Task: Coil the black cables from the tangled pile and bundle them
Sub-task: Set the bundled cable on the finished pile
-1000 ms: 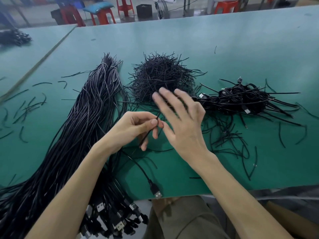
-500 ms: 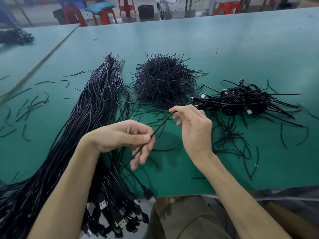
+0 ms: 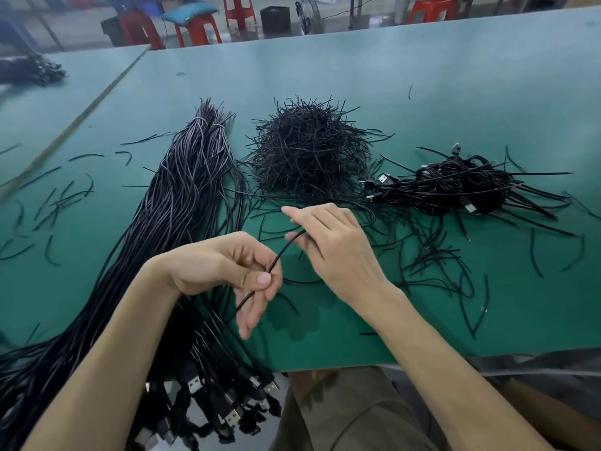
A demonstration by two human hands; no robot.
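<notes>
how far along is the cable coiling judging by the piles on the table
Early, it seems. Done: a small heap of coiled cables lies at the right. In hand: the left hand pinches one black cable and the right hand grips it further along. Left: the bunch of straight cables at the left is far bigger, and the pile of short ties sits in the middle.

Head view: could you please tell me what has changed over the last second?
The right hand, open with spread fingers a second ago, has closed on the black cable and drawn a longer stretch out from the left hand, which keeps pinching it. The long cable bundle, the pile of ties and the coiled cables have not moved.
</notes>
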